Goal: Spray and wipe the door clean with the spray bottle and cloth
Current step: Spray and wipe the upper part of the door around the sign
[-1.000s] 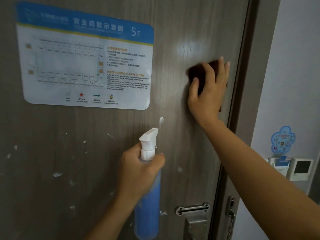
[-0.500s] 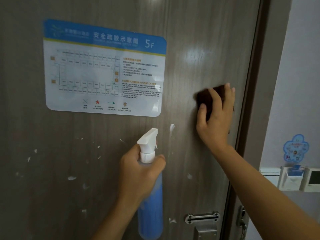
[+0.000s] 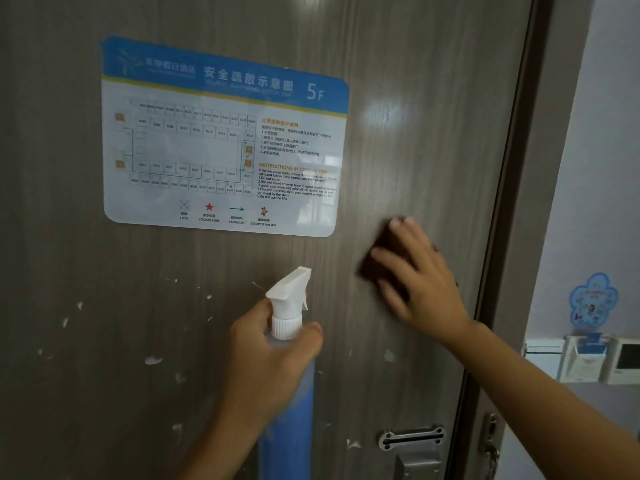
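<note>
Evacuation sign (image 3: 225, 136) on door (image 3: 426, 98), upper left. Right hand (image 3: 420, 275) flat over cloth (image 3: 379, 258) against door, right of and below sign. Spray bottle (image 3: 287, 358) in left hand (image 3: 273, 362), below sign, left of cloth. Latch plate (image 3: 412, 439) bottom right.

cloth (image 3: 375, 258) mostly hidden under blurred right hand (image 3: 419, 282), spray bottle (image 3: 289, 403) base seemingly cut off

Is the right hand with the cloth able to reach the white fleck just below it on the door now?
Probably yes. The right hand presses the cloth flat on the door, and the white fleck lies on bare wood below it, with nothing between.
</note>
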A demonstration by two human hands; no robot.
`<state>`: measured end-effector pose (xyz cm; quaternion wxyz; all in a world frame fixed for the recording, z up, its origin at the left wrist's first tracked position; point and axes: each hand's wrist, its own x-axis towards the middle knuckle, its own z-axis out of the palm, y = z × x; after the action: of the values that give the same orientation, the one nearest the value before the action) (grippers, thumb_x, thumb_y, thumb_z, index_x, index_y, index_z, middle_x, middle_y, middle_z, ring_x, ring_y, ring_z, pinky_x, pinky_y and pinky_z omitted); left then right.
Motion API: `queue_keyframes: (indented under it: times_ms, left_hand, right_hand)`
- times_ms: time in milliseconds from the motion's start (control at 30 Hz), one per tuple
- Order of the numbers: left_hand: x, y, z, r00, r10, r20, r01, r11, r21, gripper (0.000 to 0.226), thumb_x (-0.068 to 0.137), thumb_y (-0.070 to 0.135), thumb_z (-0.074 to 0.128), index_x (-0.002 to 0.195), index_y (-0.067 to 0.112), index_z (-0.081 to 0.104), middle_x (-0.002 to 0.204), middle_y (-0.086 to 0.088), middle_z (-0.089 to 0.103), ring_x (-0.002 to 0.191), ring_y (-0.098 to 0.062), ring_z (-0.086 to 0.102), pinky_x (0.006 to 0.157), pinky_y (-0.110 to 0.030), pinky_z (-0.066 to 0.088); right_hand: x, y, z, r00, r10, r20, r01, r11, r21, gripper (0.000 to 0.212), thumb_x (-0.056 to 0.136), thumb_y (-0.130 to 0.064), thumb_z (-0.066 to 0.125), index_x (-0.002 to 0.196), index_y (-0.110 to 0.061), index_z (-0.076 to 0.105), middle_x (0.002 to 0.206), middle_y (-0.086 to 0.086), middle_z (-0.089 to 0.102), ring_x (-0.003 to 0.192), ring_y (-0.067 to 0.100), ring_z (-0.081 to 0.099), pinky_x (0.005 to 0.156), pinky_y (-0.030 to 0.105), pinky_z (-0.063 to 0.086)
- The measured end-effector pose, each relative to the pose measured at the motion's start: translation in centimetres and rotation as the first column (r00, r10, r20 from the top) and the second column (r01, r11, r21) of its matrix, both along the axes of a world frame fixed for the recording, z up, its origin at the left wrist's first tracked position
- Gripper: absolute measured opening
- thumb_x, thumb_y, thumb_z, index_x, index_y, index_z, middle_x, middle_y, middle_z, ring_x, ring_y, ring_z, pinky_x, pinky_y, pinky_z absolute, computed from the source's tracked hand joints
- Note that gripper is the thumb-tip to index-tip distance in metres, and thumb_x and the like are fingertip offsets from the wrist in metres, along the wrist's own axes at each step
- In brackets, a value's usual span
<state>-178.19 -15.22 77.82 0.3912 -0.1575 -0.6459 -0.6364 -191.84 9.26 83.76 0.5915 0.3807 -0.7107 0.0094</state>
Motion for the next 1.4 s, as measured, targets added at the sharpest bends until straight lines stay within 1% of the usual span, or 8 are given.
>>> queue_keyframes:
  times_ms: [200, 367, 500, 767, 900, 1100, 1300, 1400]
  left_hand:
    - [-0.2, 0.1, 0.8, 1.0, 0.031, -0.004, -0.031, 1.0, 0.005, 0.038, 0.063, 0.045, 0.07, 0.075, 0.01, 0.064, 0.062, -0.007, 0.06, 0.055, -0.01, 0.056, 0.053, -0.026, 0.048]
    - [-0.3, 0.3, 0.9, 0.999, 0.044, -0.026, -0.044, 0.999, 0.017, 0.029, 0.063, 0.044, 0.069, 0.066, 0.017, 0.059, 0.055, 0.007, 0.055, 0.051, -0.007, 0.05, 0.049, -0.022, 0.043]
    - [-0.1, -0.1, 0.6, 1.0, 0.021, -0.02, -0.022, 1.0, -0.013, 0.037, 0.064, 0.046, 0.07, 0.073, 0.01, 0.061, 0.059, 0.003, 0.059, 0.054, -0.007, 0.056, 0.052, -0.021, 0.048]
    - [-0.1, 0.2, 1.0, 0.996, 0.091, -0.002, -0.091, 0.995, -0.036, 0.046, 0.064, 0.047, 0.069, 0.078, 0.003, 0.062, 0.064, -0.01, 0.06, 0.057, -0.019, 0.06, 0.055, -0.043, 0.052]
    - [0.0, 1.0, 0.5, 0.995, 0.092, 0.033, -0.091, 0.996, -0.017, 0.043, 0.064, 0.045, 0.07, 0.075, 0.005, 0.061, 0.06, -0.007, 0.059, 0.056, -0.017, 0.058, 0.053, -0.04, 0.049]
    - [0.1, 0.9, -0.8, 0.996, 0.077, 0.045, -0.076, 0.997, -0.028, 0.035, 0.065, 0.046, 0.07, 0.076, 0.013, 0.064, 0.06, 0.002, 0.061, 0.056, -0.013, 0.059, 0.055, -0.03, 0.051]
    - [-0.7, 1.2, -0.8, 0.991, 0.132, 0.021, -0.131, 0.991, -0.021, 0.032, 0.067, 0.046, 0.07, 0.076, 0.015, 0.064, 0.063, 0.001, 0.063, 0.055, -0.014, 0.061, 0.055, -0.025, 0.051]
    - [-0.9, 1.8, -0.5, 0.985, 0.171, 0.037, -0.171, 0.985, -0.009, 0.028, 0.065, 0.045, 0.07, 0.07, 0.019, 0.061, 0.058, 0.003, 0.059, 0.053, -0.015, 0.058, 0.053, -0.03, 0.049]
  right_hand:
    - [0.9, -7.7, 4.2, 0.994, 0.084, 0.064, -0.021, 0.751, -0.66, 0.044, 0.102, -0.026, 0.057, 0.144, -0.016, 0.053, 0.168, 0.015, 0.022, 0.159, 0.034, 0.01, 0.127, 0.044, 0.015]
    - [0.6, -6.3, -0.7, 0.997, 0.077, -0.013, -0.078, 0.988, -0.131, 0.044, 0.101, -0.026, 0.061, 0.142, -0.011, 0.059, 0.165, 0.02, 0.029, 0.156, 0.04, 0.018, 0.124, 0.052, 0.027]
    - [0.2, -0.5, -3.0, 1.0, -0.028, 0.0, 0.028, 0.991, 0.129, 0.045, 0.102, -0.033, 0.059, 0.144, -0.017, 0.052, 0.165, 0.02, 0.03, 0.156, 0.041, 0.021, 0.123, 0.055, 0.029]
    - [1.2, -6.7, 3.9, 0.988, 0.103, 0.111, 0.007, 0.7, -0.714, 0.043, 0.101, -0.025, 0.059, 0.143, -0.017, 0.053, 0.167, 0.015, 0.024, 0.158, 0.036, 0.011, 0.126, 0.048, 0.017]
    - [1.4, -7.8, 1.5, 0.995, 0.081, 0.05, -0.053, 0.905, -0.421, 0.043, 0.102, -0.024, 0.059, 0.144, -0.014, 0.057, 0.167, 0.019, 0.026, 0.158, 0.037, 0.012, 0.127, 0.038, 0.011]
    - [0.8, -0.6, -3.0, 0.998, -0.019, 0.059, 0.014, 0.996, 0.088, 0.042, 0.102, -0.029, 0.062, 0.141, -0.014, 0.059, 0.165, 0.021, 0.03, 0.156, 0.041, 0.019, 0.119, 0.061, 0.033]
    - [0.8, -3.7, 2.8, 0.99, 0.1, 0.095, -0.021, 0.789, -0.614, 0.042, 0.101, -0.023, 0.06, 0.142, -0.016, 0.054, 0.167, 0.016, 0.023, 0.158, 0.037, 0.011, 0.127, 0.05, 0.015]
    - [1.4, -8.1, 3.9, 0.991, 0.113, 0.071, -0.034, 0.731, -0.682, 0.041, 0.101, -0.023, 0.059, 0.14, -0.013, 0.058, 0.165, 0.02, 0.028, 0.156, 0.041, 0.016, 0.125, 0.045, 0.016]
